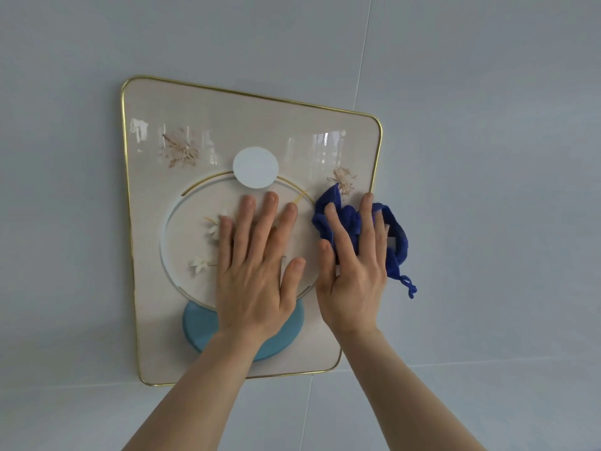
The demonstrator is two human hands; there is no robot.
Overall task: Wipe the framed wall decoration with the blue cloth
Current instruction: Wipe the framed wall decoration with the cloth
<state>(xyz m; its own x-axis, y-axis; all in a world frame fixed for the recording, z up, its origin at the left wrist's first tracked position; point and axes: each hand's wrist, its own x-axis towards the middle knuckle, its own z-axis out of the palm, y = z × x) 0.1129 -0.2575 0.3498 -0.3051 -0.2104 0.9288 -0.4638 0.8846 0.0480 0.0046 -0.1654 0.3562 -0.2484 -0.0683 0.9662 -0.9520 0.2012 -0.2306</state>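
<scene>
The framed wall decoration (201, 125) hangs on a pale wall: a cream panel with a thin gold rim, a large ring motif, a white disc at the top and a light blue disc at the bottom. My left hand (257, 258) lies flat on the middle of the panel, fingers spread, holding nothing. My right hand (353, 265) presses the crumpled blue cloth (395, 236) against the panel's right edge. The cloth bunches under my fingers and hangs out past the gold rim onto the wall.
Pale grey-white wall panels (487, 157) surround the decoration, with thin seams running up the right side and across below the frame.
</scene>
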